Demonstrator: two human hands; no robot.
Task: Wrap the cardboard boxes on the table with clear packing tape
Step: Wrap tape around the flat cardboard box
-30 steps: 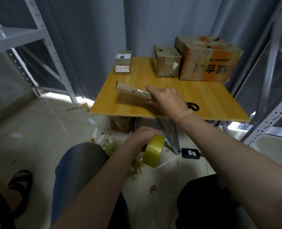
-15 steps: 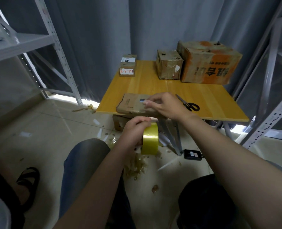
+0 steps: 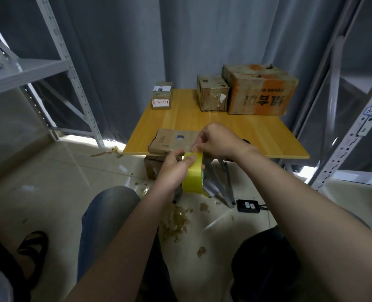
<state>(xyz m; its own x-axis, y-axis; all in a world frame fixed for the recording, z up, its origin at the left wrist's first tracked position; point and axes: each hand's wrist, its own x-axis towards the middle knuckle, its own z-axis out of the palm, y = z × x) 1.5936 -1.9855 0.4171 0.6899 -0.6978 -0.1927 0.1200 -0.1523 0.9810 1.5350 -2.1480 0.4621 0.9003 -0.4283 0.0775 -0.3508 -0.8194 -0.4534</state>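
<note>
A flat cardboard box [image 3: 172,141] lies at the front edge of the yellow wooden table [image 3: 257,136]. Just below that edge my left hand [image 3: 174,168] grips a yellowish roll of packing tape [image 3: 193,177], thumb on its rim. My right hand [image 3: 215,141] pinches at the top of the roll, right beside the flat box. Three more boxes stand at the back of the table: a small labelled one [image 3: 161,98], a medium one [image 3: 212,93] and a large orange-printed one [image 3: 260,92].
Black scissors [image 3: 245,141] lie on the table, mostly hidden behind my right wrist. Tape scraps [image 3: 176,221] litter the floor near a black device [image 3: 248,205]. Another box [image 3: 153,167] sits under the table. Metal shelving [image 3: 346,136] stands on both sides.
The flat box went from tilted up in my right hand to lying flat at the table edge. My left hand raised the roll, and my right hand moved onto its top.
</note>
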